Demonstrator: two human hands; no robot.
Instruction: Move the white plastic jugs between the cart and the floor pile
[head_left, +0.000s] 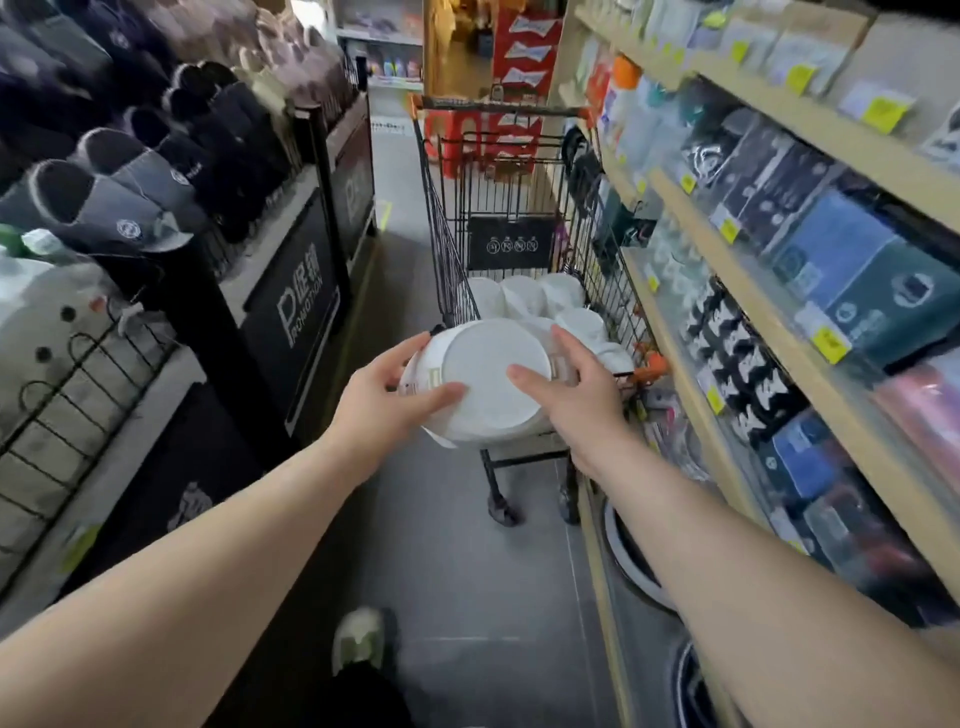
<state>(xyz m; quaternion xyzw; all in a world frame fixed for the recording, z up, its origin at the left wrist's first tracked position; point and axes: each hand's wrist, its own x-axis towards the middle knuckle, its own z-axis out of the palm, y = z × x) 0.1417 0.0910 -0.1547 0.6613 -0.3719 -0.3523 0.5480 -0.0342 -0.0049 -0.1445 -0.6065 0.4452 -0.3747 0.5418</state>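
While white bowl (493, 384) is gripped by curled L hand (384, 400) & R hand (566, 400), cart (524, 171) w/ prob. more bowls (524, 301) is seen ahead, betw. slipper rack (130, 171) & shelves (769, 260).

A black sign panel (298, 306) on the slipper stand at the left reads "PROMOTION" in white, running vertically beside a large "P" and Chinese characters. Yellow price tags (831, 343) on the shelf edges are too blurred to read.

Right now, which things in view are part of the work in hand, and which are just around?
In hand: white bowl, gripped by left hand and right hand; shopping cart; white bowls in the cart.

Just around: slippers, promotion sign, boxed goods on shelves, yellow price tags.
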